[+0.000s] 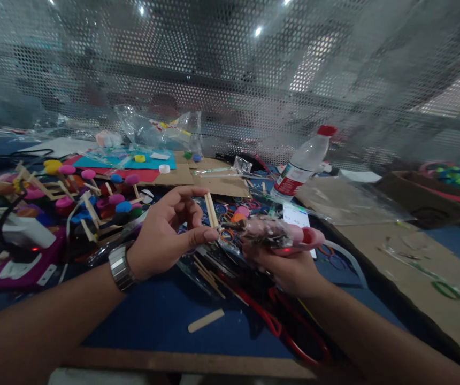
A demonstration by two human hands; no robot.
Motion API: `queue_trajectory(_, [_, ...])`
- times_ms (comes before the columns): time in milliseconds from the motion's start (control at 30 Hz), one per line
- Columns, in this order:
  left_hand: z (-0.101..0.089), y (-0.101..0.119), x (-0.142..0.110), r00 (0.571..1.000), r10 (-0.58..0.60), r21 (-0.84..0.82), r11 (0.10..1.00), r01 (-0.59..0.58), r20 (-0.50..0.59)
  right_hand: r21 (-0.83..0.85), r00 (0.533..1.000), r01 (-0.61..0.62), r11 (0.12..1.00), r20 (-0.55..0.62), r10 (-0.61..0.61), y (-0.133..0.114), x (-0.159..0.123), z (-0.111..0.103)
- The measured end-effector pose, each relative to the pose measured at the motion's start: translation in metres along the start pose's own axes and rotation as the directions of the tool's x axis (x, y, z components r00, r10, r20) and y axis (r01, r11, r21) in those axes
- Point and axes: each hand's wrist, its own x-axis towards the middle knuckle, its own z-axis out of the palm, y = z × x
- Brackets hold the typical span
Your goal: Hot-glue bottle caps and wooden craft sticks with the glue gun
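Between the thumb and fingertips of my left hand (169, 230) are craft sticks (211, 210), held upright side by side. A pink glue gun (272, 232) with a dark, soiled front is gripped in my right hand (288, 267). Its nozzle points left and is close to the lower end of the sticks; whether it touches them I cannot tell. A small red light glows on the gun's body, and a pale glue stick (348, 254) curves out of its back. Below my hands, a loose craft stick (206, 320) lies on the blue table (145, 326).
Red-handled scissors (270, 315) lie beneath my right hand. A bottle with a red cap (302, 166) stands behind, before a perforated metal screen (222, 69). At left are a purple power strip (25, 267) and several stick pieces with coloured pompoms (123, 206). Cardboard (422, 256) covers the right side.
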Motion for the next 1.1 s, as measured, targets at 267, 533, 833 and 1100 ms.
queue_trajectory(267, [-0.0009,-0.0019,-0.0002,1.000,0.017,0.012,1.000,-0.018,0.016,-0.001,1.000,-0.005,1.000,-0.011,0.005,-0.0016,-0.0001,-0.0004])
queue_trajectory(533, [-0.0007,-0.0005,0.0000,0.999,0.031,0.022,0.999,-0.031,0.020,0.002,0.999,-0.016,1.000,-0.028,0.016,0.0013,-0.0014,-0.0028])
queue_trajectory(833, [0.0007,0.0002,-0.0008,1.000,0.022,0.023,0.999,-0.022,0.016,-0.026,0.999,-0.045,0.999,-0.016,0.045,0.0026,-0.0024,-0.0044])
queue_trajectory(1100, [0.0008,0.0010,-0.0018,1.000,0.027,0.011,1.000,-0.027,0.015,-0.042,0.999,-0.041,0.998,-0.027,0.040,0.0053,-0.0038,-0.0064])
